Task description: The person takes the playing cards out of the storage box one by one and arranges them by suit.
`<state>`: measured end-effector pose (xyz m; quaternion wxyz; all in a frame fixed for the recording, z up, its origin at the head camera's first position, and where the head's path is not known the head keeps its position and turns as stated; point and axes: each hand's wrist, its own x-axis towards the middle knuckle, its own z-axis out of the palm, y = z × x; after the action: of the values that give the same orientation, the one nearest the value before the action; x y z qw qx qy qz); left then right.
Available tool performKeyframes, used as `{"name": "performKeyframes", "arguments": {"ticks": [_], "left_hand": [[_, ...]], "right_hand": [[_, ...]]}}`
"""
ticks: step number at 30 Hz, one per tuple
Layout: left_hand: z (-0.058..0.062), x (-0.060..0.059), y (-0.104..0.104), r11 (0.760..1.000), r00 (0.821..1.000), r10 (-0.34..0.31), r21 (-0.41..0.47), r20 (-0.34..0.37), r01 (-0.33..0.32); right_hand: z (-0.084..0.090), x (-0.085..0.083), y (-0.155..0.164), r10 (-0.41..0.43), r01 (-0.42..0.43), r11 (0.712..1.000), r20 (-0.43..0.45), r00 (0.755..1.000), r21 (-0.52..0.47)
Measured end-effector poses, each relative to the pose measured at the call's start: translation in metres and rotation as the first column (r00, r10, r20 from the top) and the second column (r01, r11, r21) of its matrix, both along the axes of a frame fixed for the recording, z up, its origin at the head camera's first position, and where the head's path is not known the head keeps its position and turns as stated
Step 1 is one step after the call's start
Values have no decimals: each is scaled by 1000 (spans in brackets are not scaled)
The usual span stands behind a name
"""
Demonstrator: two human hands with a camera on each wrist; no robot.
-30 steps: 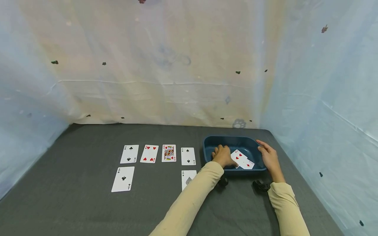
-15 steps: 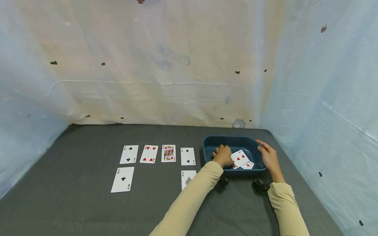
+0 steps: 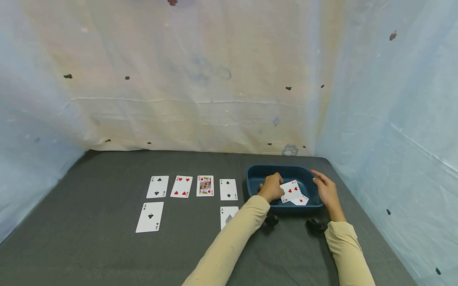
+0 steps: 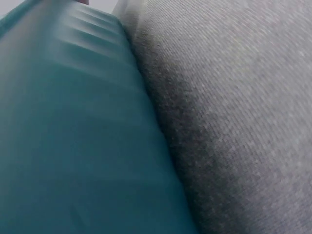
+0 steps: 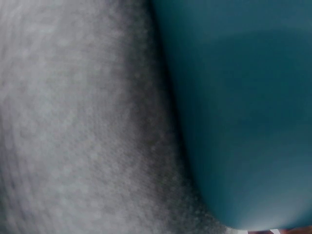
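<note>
In the head view, a dark blue tray (image 3: 255, 170) stands at the right of the table. My left hand (image 3: 272, 188) reaches into its left half. Thumb and fingers pinch the left edge of a playing card (image 3: 290, 190) with red hearts. Under that card, and partly hidden by it, lies a second card (image 3: 300, 201) with a red diamond. My right hand (image 3: 326, 191) holds the tray's right rim, thumb on the rim. The left wrist view shows the tray's outer wall (image 4: 92, 146) beside grey cloth; the right wrist view shows much the same, without either hand clearly visible.
Left of the tray, face-up cards lie in a row: two of clubs (image 3: 157, 186), four of hearts (image 3: 181, 186), king of diamonds (image 3: 205, 186) and two of spades (image 3: 228, 189). Nearer are the ace of clubs (image 3: 149, 217) and the ace of spades (image 3: 227, 214), partly covered by my left sleeve.
The hearts card has turned and shifted a little in the tray, and my left fingers have moved to its upper left edge. My right hand has stayed on the rim.
</note>
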<state>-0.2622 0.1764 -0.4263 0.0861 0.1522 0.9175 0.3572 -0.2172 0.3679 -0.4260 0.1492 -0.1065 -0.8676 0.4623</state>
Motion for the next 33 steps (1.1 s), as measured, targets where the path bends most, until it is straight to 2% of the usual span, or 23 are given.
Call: {"name": "performKeyframes", "arguments": {"ticks": [8, 16, 20, 28, 33], "left_hand": [[2, 1, -4, 984, 999, -29, 175, -25, 33], [6, 4, -6, 966, 998, 14, 260, -55, 0], [7, 4, -8, 948, 998, 15, 317, -64, 6], [7, 4, -9, 919, 999, 28, 394, -36, -12], [12, 6, -12, 892, 999, 34, 451, 5, -33]], "right_hand": [[0, -1, 0, 0, 0, 1000, 1, 1000, -12], [-1, -1, -1, 0, 0, 1000, -4, 1000, -7], [-4, -1, 0, 9, -9, 1000, -21, 1000, -2], [-5, -2, 4, 13, -13, 1000, -15, 1000, 23], [-4, -2, 3, 10, -9, 1000, -5, 1000, 22]]}}
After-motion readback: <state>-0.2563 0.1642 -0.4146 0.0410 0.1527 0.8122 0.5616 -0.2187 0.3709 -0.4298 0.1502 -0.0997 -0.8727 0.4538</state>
